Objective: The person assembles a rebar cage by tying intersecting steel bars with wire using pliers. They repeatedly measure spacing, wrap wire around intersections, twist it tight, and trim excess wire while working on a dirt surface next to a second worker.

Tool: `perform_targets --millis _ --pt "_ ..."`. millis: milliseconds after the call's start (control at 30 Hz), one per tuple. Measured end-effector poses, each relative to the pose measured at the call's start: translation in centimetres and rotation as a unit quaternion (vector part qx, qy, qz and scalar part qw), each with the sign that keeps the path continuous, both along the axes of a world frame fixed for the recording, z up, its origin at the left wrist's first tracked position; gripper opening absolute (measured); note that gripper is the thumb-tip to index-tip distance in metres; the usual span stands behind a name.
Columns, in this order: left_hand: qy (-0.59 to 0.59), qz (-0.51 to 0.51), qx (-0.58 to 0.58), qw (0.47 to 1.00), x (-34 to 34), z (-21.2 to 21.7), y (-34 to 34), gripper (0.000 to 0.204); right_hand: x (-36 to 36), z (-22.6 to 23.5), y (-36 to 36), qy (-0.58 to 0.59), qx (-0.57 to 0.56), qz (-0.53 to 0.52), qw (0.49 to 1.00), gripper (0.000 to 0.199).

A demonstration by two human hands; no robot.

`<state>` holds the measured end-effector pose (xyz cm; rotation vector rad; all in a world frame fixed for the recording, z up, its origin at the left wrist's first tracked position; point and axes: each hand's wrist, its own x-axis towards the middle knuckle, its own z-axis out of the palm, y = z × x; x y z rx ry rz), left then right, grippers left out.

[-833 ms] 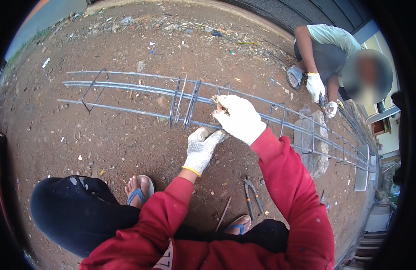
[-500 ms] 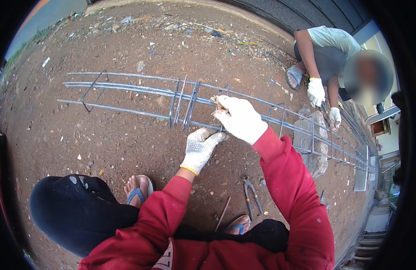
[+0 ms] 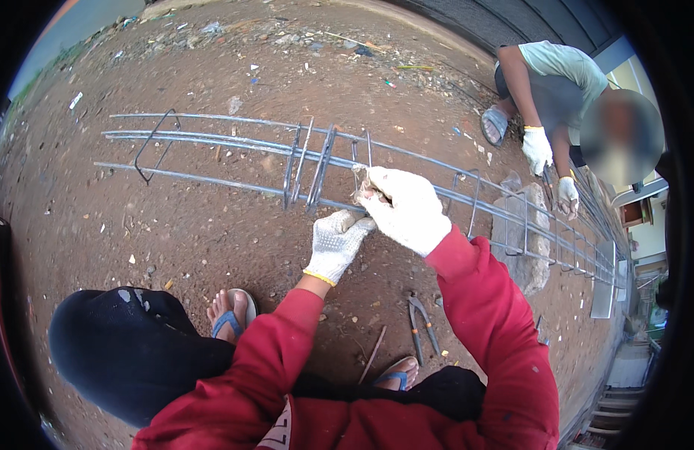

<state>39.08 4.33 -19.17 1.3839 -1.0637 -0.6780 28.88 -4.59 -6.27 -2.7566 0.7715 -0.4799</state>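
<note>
A long rebar cage (image 3: 219, 141) of grey steel bars stretches across in front of me, its far right end distant. My left hand (image 3: 336, 246), in a dotted white glove, has its fingers closed round the near bar beside a stirrup. Just above it, my white-gloved right hand (image 3: 408, 210) pinches at that stirrup; what lies between the fingertips is too small to make out. Left of my hands, several upright stirrups (image 3: 317, 169) are bunched close together. A single square stirrup (image 3: 140, 157) stands near the cage's left end.
Pincers (image 3: 413, 303) with orange-and-black handles and a thin rod (image 3: 373, 354) lie on the dirt by my sandalled feet. A stone block (image 3: 536, 274) sits beneath the cage. At the right, a co-worker (image 3: 560, 67) crouches, gloved hands near other bars.
My right hand has shifted slightly down and right, staying by the stirrup. My left hand stays at the near bar. The co-worker's hands have moved a little.
</note>
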Motion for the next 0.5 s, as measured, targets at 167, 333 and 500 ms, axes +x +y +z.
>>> perform_targets --millis 167,333,500 --pt "-0.117 0.06 -0.076 0.988 -0.1 -0.3 -0.2 0.018 -2.9 -0.9 2.3 -0.092 -0.148 0.135 0.975 0.032" --pt "-0.207 0.02 -0.059 0.976 0.3 -0.1 0.2 0.021 -5.1 -1.1 1.8 -0.047 -0.151 0.21 0.965 0.039" --pt "-0.234 -0.015 -0.07 0.97 1.2 0.1 -0.1 0.024 -5.5 -1.3 1.4 -0.089 -0.085 0.179 0.976 0.03"
